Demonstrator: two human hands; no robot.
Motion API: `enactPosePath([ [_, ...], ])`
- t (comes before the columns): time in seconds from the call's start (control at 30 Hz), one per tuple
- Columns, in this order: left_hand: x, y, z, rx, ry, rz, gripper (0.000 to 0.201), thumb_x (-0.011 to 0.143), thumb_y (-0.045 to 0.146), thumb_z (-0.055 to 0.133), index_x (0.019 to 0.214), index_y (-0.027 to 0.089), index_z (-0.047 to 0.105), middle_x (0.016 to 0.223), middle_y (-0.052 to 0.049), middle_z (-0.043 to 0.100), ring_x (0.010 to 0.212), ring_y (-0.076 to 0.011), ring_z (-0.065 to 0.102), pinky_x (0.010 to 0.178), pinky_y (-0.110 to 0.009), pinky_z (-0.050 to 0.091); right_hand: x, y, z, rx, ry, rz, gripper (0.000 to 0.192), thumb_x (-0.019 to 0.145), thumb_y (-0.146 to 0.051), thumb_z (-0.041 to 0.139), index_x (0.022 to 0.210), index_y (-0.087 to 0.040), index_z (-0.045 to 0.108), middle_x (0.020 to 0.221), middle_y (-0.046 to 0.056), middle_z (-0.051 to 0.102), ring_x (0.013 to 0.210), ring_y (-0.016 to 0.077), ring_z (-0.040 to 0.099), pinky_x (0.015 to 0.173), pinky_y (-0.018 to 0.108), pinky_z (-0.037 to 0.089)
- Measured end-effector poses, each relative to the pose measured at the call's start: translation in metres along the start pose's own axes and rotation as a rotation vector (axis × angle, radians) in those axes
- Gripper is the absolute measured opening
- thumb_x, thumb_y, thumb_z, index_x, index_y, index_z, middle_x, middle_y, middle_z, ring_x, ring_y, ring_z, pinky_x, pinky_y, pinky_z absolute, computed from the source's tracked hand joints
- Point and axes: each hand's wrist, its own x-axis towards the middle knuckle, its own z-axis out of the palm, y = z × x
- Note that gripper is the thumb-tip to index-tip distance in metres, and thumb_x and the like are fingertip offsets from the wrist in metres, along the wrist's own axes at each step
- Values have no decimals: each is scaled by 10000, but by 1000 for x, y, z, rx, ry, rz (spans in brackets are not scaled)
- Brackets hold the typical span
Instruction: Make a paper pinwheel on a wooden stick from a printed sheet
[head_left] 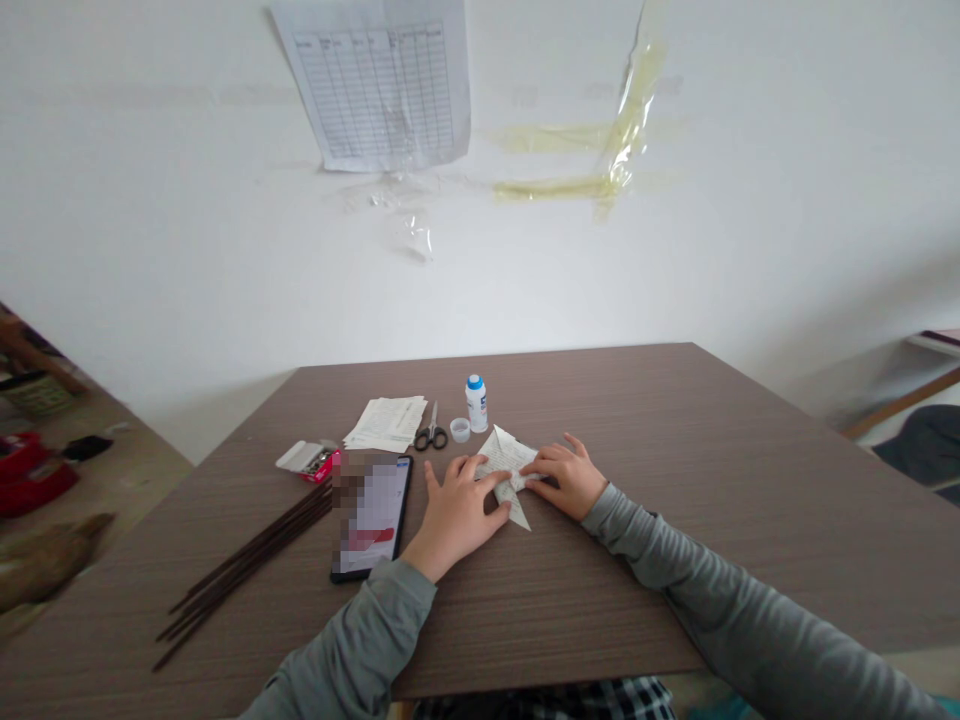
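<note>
While the L hand (461,508) spreads wide over the folded paper (501,456) on the tbl (675,430), the R hand (564,478) presses its other side, can't tell if pinching. Uneven pressure could skew the crease; a fwd slip might tip the bottle (477,405) just behind.

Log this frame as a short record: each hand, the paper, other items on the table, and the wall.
Left hand: fingers touching the folded paper
Right hand: fingers at the paper's right side
Paper state: printed, folded, a pointed end toward the person
Beyond paper: bottle, upright, blue cap; cup beside it
Left of paper: phone, scissors, paper stack, open box, sticks
Wall: grid sheet, yellowish tape
Table: brown
</note>
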Motion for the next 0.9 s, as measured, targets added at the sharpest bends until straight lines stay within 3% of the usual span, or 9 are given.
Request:
enactPosePath([
  [0.2,2,2,2,11,6,-4,477,1174,393,920,1651,411,938,1915,-145,736,1875,-556,528,1535,-1047,235,0,1,0,1,15,-5,209,1190,-325,868,1320,-370,1025,1209,85,952,1251,344,888,1455,797,508],
  [0.6,4,-2,5,-33,-32,15,511,1175,322,896,1681,392,894,1958,-116,721,1918,-550,511,1519,-1080,154,1,-3,-3,17,-35,11,253,1213,-319,843,1393,-356,1017,1278,108,962,1297,354,890,1475,844,465],
  [0.9,2,-5,6,-16,-30,13,556,1176,364,902,1729,418,870,1940,-110,739,1893,-571,522,1512,-1074,220,0,-1,-2,19,9,-10,221,1208,-337,850,1339,-351,1027,1219,101,962,1244,346,898,1462,777,503],
])
